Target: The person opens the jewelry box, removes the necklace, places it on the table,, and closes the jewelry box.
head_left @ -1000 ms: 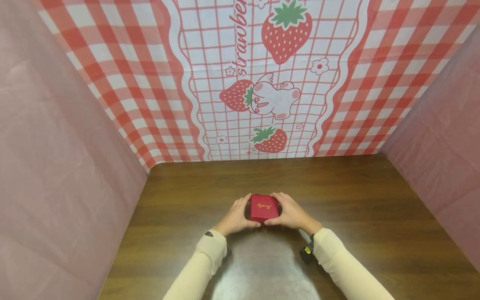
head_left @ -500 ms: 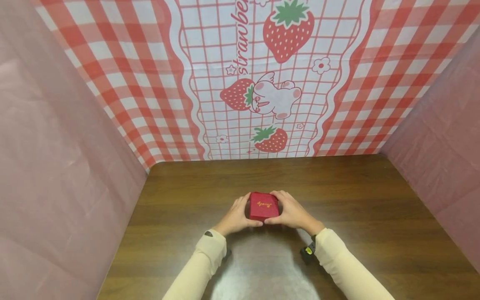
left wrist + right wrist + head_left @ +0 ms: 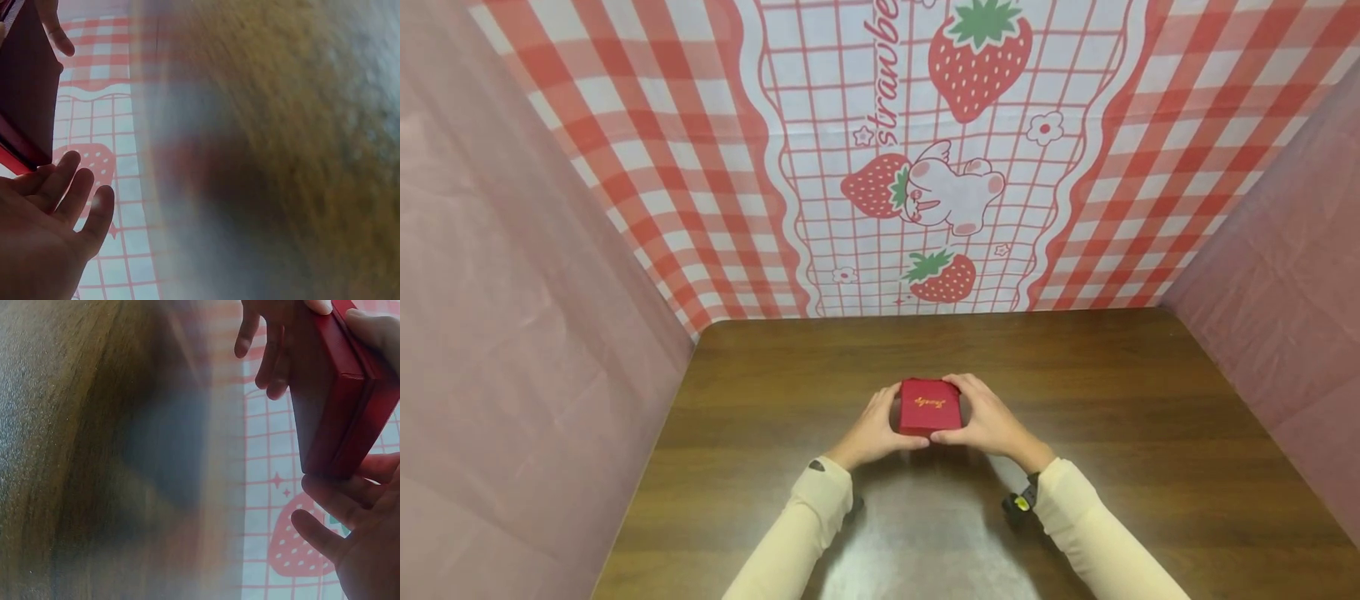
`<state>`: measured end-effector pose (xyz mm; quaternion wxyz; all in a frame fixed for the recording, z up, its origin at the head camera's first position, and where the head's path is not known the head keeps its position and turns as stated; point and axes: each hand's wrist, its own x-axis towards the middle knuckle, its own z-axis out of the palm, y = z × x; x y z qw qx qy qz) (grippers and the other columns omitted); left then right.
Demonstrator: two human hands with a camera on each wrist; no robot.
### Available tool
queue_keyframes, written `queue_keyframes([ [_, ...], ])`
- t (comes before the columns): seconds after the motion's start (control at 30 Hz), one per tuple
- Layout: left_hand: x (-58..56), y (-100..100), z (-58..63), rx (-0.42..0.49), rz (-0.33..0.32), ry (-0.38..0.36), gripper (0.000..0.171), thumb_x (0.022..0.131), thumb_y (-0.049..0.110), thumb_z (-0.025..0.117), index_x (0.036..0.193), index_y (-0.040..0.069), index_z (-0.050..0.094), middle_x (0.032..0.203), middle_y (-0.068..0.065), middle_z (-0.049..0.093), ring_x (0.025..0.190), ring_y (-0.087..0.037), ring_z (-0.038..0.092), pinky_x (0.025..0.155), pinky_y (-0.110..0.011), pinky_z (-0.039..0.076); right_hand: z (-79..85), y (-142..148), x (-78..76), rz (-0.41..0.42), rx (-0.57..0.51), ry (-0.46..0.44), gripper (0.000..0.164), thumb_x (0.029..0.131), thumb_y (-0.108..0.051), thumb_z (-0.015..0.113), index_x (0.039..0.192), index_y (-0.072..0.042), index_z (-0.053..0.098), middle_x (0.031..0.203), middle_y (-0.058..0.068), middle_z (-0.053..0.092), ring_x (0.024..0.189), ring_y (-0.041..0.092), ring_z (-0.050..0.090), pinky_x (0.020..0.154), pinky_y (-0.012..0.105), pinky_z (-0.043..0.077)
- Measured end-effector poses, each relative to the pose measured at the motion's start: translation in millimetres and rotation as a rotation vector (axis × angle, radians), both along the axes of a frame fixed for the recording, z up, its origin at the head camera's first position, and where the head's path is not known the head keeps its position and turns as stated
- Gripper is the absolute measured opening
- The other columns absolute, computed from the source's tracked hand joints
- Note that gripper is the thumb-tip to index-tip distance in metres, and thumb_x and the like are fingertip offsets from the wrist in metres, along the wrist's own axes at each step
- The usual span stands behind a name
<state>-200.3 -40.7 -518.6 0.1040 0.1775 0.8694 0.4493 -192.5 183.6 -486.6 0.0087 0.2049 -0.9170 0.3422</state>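
A small red jewelry box [image 3: 930, 405] with gold script on top is held between both hands, near the middle of the table. My left hand [image 3: 876, 428] grips its left side, thumb along the near edge and fingers toward the far corner. Opposite it, my right hand [image 3: 989, 422] grips the right side in the same way. In the right wrist view, a seam runs round the box [image 3: 340, 403] between lid and base, and the box looks raised off the table. Its dark underside shows in the left wrist view, where the box [image 3: 28, 81] is partly cut off.
The brown wooden table [image 3: 760, 367] spreads out on all sides of the hands. Behind it hangs a red checked strawberry cloth [image 3: 955, 192]. Pink cloth walls stand at the left [image 3: 535, 333] and right [image 3: 1285, 267]. A wrist camera [image 3: 1019, 505] sits below the right wrist.
The box has shifted slightly up in the head view and turned a little, its lettering now straighter. Both hands keep their grip, the right one moving slightly up with it.
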Motion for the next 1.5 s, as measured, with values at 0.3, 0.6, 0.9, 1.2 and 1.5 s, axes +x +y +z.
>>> queue_keyframes([
  [0.3, 1.7, 1.1, 3.3, 0.035, 0.008, -0.013, 0.100, 0.071, 0.045, 0.083, 0.150, 0.009, 0.031, 0.147, -0.013, 0.043, 0.135, -0.029, 0.041, 0.109, -0.056, 0.038, 4.7, 0.7, 1.8, 0.014, -0.012, 0.031, 0.088, 0.066, -0.044, 0.086, 0.136, -0.007, 0.048, 0.127, 0.012, 0.056, 0.111, 0.026, 0.054, 0.090, 0.051, 0.052],
  [0.6, 3.4, 0.7, 3.8, 0.090, 0.010, 0.032, 0.093, 0.070, 0.039, 0.085, 0.145, 0.009, 0.040, 0.138, -0.011, 0.050, 0.124, -0.027, 0.048, 0.101, -0.049, 0.045, 10.2, -1.6, 1.5, 0.073, -0.003, 0.054, 0.090, 0.065, -0.046, 0.087, 0.136, -0.004, 0.051, 0.128, 0.012, 0.056, 0.114, 0.027, 0.054, 0.090, 0.049, 0.053],
  [0.9, 5.8, -0.2, 3.5, 0.050, 0.006, 0.053, 0.096, 0.069, 0.044, 0.085, 0.145, 0.009, 0.039, 0.137, -0.010, 0.051, 0.124, -0.026, 0.047, 0.101, -0.049, 0.046, 12.5, -5.1, 1.8, 0.114, 0.081, 0.052, 0.093, 0.064, -0.050, 0.085, 0.138, -0.006, 0.050, 0.128, 0.009, 0.056, 0.112, 0.023, 0.053, 0.083, 0.040, 0.056],
  [1.2, 5.1, 0.6, 4.4, 0.034, -0.001, 0.082, 0.095, 0.067, 0.042, 0.086, 0.144, 0.009, 0.041, 0.137, -0.012, 0.051, 0.124, -0.026, 0.048, 0.102, -0.048, 0.046, 15.0, -3.4, 0.2, 0.122, 0.097, 0.118, 0.088, 0.064, -0.052, 0.085, 0.134, -0.007, 0.055, 0.122, 0.005, 0.061, 0.106, 0.019, 0.056, 0.081, 0.037, 0.055],
  [1.5, 5.2, 1.9, 10.1, 0.016, -0.004, 0.108, 0.095, 0.067, 0.043, 0.087, 0.143, 0.008, 0.042, 0.138, -0.011, 0.051, 0.126, -0.026, 0.047, 0.103, -0.048, 0.045, 19.6, -0.9, -0.6, 0.112, 0.053, 0.163, 0.085, 0.061, -0.047, 0.087, 0.130, -0.007, 0.059, 0.120, 0.006, 0.062, 0.105, 0.020, 0.058, 0.083, 0.039, 0.056],
])
